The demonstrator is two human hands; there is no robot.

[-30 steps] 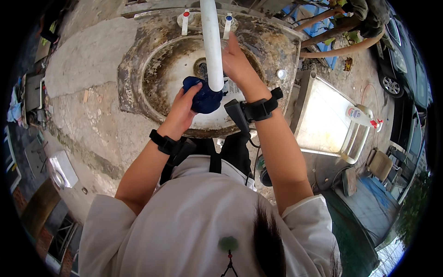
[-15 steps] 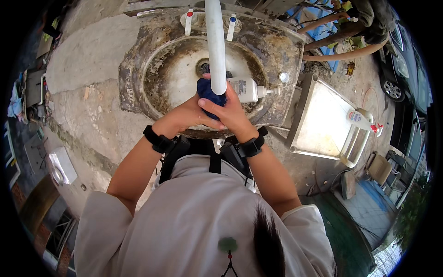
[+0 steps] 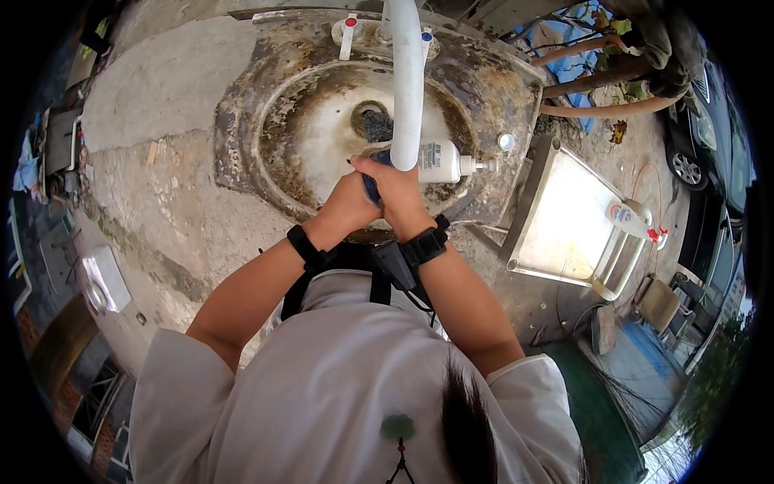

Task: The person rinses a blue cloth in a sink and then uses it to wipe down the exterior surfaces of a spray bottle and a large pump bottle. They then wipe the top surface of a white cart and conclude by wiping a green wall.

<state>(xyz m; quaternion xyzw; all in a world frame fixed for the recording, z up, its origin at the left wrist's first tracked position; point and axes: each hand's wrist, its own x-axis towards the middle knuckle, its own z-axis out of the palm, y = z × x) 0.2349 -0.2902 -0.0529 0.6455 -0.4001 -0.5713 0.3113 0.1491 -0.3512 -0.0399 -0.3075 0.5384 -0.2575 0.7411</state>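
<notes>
Both my hands are over the stained, oval sink basin (image 3: 278,161), close together beneath the white spout (image 3: 408,89). Between them is a bunched dark blue cloth (image 3: 372,190), mostly covered by my fingers. My left hand (image 3: 348,205) is closed on its left side, and my right hand (image 3: 401,194) wraps it from the right, its thumb lying across. Just beyond my right hand, a white pump bottle (image 3: 440,161) lies on its side in the basin, nozzle to the right. A dark grey clump (image 3: 378,126) sits at the drain (image 3: 367,109).
A red-marked tap lever (image 3: 348,36) and a blue-marked one (image 3: 426,44) stand behind the basin. A small white cap (image 3: 505,142) rests on the right rim. Right of the sink is a metal cart (image 3: 556,218) carrying a spray bottle (image 3: 627,218) with a red trigger.
The cloth is now squeezed smaller and more hidden in my hands, which have come nearer to me and tightened around it. The drain and the clump there now show. The whole view has shifted slightly.
</notes>
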